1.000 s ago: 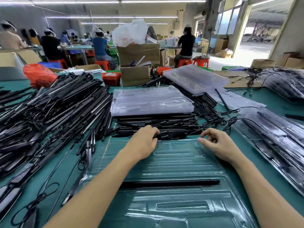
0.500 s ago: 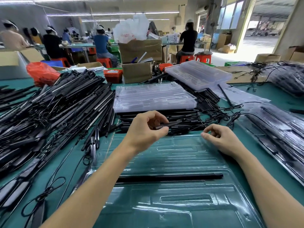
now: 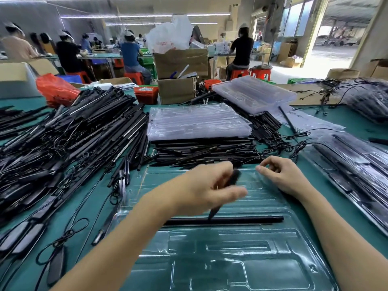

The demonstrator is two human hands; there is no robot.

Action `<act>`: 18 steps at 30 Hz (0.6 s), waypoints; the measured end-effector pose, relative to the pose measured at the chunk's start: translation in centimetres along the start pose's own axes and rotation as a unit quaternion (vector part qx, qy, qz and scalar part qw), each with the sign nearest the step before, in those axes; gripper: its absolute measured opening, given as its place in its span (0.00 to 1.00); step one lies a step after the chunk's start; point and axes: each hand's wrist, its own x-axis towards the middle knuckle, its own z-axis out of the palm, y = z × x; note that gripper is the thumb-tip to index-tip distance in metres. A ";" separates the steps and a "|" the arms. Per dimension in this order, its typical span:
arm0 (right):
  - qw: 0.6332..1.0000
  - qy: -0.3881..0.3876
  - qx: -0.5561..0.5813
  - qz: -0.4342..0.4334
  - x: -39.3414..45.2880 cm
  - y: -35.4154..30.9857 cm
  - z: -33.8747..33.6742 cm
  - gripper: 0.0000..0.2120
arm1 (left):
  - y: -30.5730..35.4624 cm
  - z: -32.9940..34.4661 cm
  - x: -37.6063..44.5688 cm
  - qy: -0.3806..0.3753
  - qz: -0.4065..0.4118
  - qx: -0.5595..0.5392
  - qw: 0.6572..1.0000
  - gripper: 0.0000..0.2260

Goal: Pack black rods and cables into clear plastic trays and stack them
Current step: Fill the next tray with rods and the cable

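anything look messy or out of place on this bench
Mostly the big heap of black rods on the left: they lie crisscrossed with cables tangled through. One loose rod lies alone on the paper sheet behind. The clear tray in front sits flat with one rod seated.

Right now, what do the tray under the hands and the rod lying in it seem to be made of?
The tray looks like thin clear moulded plastic, glossy: the green table shows through it and light glints on its ribs. The rod looks like matt black plastic or coated metal; the picture cannot settle which, since its straight dark surface gives almost no shine.
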 end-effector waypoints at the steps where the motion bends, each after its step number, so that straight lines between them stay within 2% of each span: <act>1: 1.000 0.000 0.001 0.001 0.0 0.0 0.0 0.08 | -0.1 0.8 0.0 -0.011 0.002 0.047 0.999 0.15; 4: 1.000 -0.002 0.004 0.004 0.0 -0.1 0.0 0.07 | -0.4 3.3 -0.2 -0.035 0.003 0.080 0.996 0.17; 9: 1.000 -0.009 -0.002 0.003 -0.3 -0.4 -0.1 0.06 | -1.6 6.4 -0.5 -0.026 0.035 0.211 0.977 0.17; 12: 0.999 -0.022 0.033 0.000 -0.5 -0.7 -0.4 0.04 | -1.6 6.3 -1.0 -0.030 0.058 0.186 0.980 0.11; 14: 0.999 -0.037 0.039 0.004 -0.5 -0.7 -0.6 0.05 | -1.7 5.8 -1.1 -0.040 0.059 0.175 0.982 0.11; 18: 0.998 -0.053 0.009 0.016 -0.4 -0.6 -0.6 0.11 | -1.9 5.3 -1.4 -0.031 0.069 0.152 0.986 0.11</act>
